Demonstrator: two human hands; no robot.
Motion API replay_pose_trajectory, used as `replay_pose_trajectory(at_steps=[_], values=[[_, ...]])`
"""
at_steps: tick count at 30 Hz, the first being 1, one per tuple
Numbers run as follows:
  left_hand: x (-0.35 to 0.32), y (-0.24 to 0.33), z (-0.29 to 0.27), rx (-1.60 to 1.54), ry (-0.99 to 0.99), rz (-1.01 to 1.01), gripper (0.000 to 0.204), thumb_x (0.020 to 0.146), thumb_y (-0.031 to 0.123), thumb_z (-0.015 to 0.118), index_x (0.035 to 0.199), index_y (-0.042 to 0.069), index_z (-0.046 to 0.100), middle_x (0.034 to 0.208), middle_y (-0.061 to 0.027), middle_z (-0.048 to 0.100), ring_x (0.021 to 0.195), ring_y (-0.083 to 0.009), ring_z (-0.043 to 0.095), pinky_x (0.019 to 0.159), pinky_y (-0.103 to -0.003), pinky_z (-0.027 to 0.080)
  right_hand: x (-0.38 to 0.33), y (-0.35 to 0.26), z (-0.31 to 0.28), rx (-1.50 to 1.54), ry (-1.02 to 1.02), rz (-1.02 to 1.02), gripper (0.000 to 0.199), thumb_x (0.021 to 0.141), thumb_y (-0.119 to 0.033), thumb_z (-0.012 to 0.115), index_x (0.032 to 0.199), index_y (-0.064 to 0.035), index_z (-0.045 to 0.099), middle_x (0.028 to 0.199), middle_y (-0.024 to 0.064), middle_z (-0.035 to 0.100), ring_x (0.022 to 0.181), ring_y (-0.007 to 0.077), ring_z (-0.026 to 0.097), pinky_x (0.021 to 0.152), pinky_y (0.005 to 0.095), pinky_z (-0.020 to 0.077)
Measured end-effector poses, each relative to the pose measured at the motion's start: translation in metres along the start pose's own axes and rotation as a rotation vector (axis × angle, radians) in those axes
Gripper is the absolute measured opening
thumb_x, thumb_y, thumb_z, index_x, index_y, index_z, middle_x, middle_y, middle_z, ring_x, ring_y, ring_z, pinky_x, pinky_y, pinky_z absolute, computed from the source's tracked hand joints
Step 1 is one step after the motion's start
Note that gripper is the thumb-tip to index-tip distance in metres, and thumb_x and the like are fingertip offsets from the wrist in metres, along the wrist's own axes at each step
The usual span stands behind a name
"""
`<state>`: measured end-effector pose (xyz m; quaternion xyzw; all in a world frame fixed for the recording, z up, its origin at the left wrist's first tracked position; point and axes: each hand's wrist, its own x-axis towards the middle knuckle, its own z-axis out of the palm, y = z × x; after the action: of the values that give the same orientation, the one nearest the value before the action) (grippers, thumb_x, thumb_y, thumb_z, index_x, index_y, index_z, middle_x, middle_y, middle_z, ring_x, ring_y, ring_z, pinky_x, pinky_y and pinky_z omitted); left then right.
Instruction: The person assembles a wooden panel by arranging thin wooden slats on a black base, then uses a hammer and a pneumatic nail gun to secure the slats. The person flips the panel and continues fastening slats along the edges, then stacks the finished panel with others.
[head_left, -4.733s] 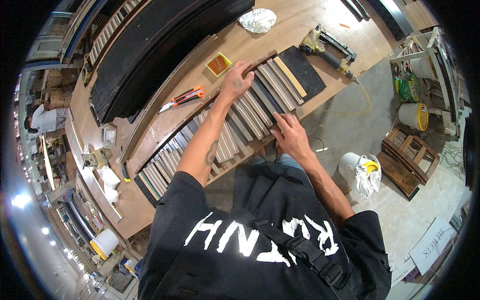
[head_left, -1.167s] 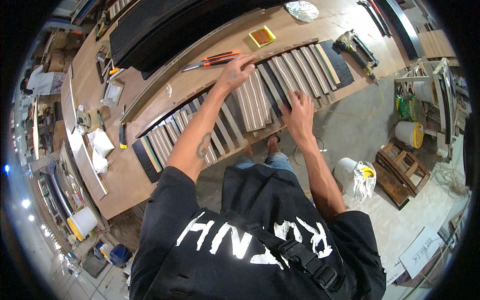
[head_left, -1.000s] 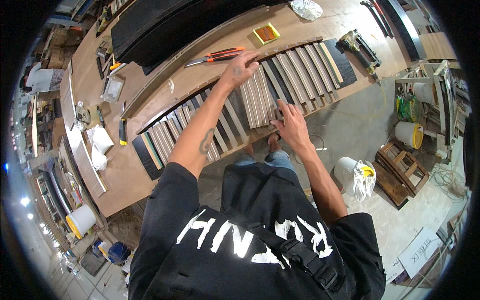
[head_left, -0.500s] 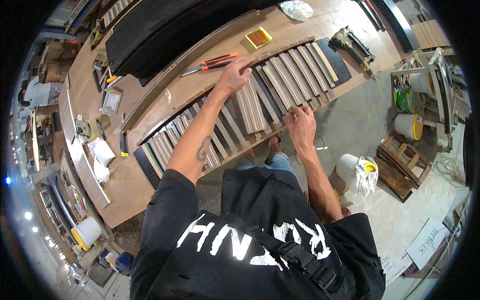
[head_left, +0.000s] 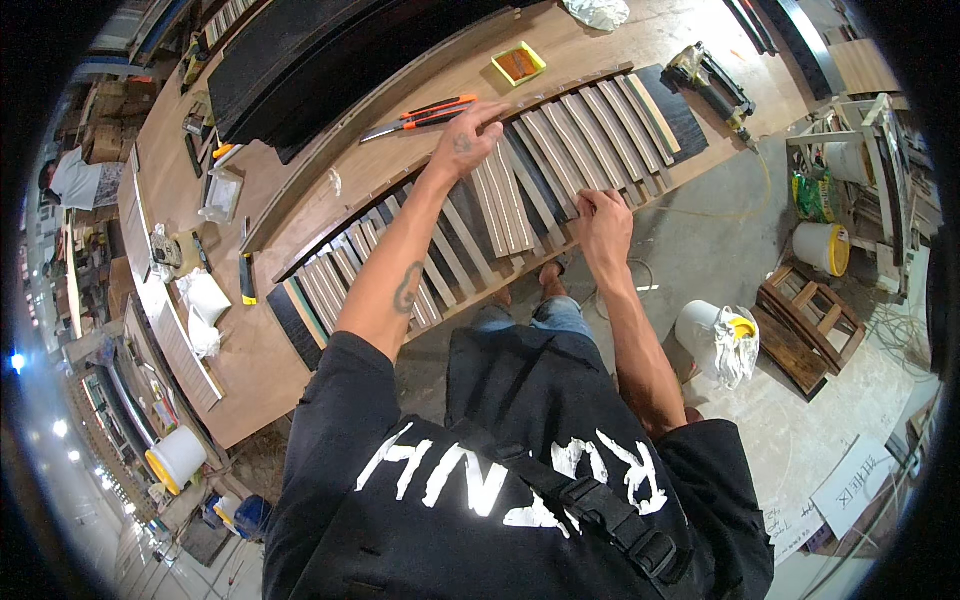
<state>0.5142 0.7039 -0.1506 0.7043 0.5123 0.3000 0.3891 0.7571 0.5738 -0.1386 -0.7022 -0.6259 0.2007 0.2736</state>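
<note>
Many slim grey-brown wood strips (head_left: 545,152) lie side by side across a long black board (head_left: 676,125). Some bear pale lines along their length, and dark gaps show between several of them. At the far ends of the strips, near the middle of the row, rests my left hand (head_left: 466,140), its fingers stretched toward the right and its thumb apart. My right hand (head_left: 606,228) is at the near edge of the row, with its fingers bent and fingertips pinched together by the strip ends. What sits between those fingertips is too small to make out.
Orange-and-black cutters (head_left: 430,115) lie beyond the row, near a yellow tray (head_left: 519,64) with orange-brown contents. A nail gun (head_left: 712,90) with a hose rests at the right end of the wooden table (head_left: 255,385). White buckets (head_left: 700,328) and a wooden frame (head_left: 812,325) stand on the floor at right.
The view has shifted slightly. My right hand has moved a little farther away from me along the near strip ends; my left hand stays at the far ends.
</note>
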Motion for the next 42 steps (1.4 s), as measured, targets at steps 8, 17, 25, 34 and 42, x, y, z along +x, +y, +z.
replay_pose_trajectory(at_steps=[8,17,25,34,42], values=[[0.000,-0.010,0.005,-0.035,0.017,0.032,0.045,0.093,0.019,0.060,0.134,0.002,0.063,0.137,-0.0178,0.062,0.125,-0.0307,0.059,0.108,-0.038,0.045,-0.048,-0.025,0.010,0.079,-0.198,-0.289,0.034,0.087,-0.011,0.075,0.120,-0.0035,0.070,0.109,0.0148,0.068,0.098,0.0353,0.066,0.084,0.0420,0.0553],[0.000,-0.010,0.002,-0.039,-0.018,0.019,0.046,0.093,0.021,0.061,0.136,0.004,0.062,0.141,-0.0196,0.060,0.133,-0.0326,0.054,0.115,-0.040,0.039,-0.054,-0.035,0.022,0.010,-0.135,-0.165,0.034,0.086,-0.015,0.077,0.117,-0.0029,0.069,0.107,0.0176,0.067,0.095,0.0380,0.066,0.082,0.0448,0.0545],[0.000,0.001,-0.002,-0.053,-0.050,0.003,0.047,0.094,0.022,0.060,0.137,0.003,0.062,0.141,-0.0186,0.059,0.132,-0.0331,0.055,0.114,-0.041,0.040,-0.038,-0.011,0.014,0.103,-0.205,-0.190,0.031,0.087,-0.011,0.073,0.117,-0.0036,0.067,0.103,0.0183,0.064,0.097,0.0381,0.064,0.081,0.0455,0.0541],[0.001,-0.005,-0.001,-0.018,-0.046,0.049,0.048,0.092,0.020,0.056,0.136,0.000,0.061,0.138,-0.0196,0.060,0.127,-0.0317,0.058,0.108,-0.039,0.044,-0.055,-0.020,0.023,-0.031,-0.031,-0.168,0.033,0.086,-0.009,0.071,0.117,-0.0030,0.065,0.106,0.0183,0.063,0.096,0.0385,0.064,0.081,0.0453,0.0548],[-0.012,-0.004,-0.006,0.155,-0.009,0.015,0.048,0.089,0.018,0.055,0.135,0.004,0.062,0.137,-0.0239,0.060,0.127,-0.0419,0.056,0.109,-0.042,0.044,-0.046,-0.001,0.004,-0.067,-0.090,-0.208,0.029,0.086,-0.006,0.069,0.114,0.0005,0.062,0.103,0.0184,0.061,0.098,0.0370,0.061,0.078,0.0456,0.0548]])
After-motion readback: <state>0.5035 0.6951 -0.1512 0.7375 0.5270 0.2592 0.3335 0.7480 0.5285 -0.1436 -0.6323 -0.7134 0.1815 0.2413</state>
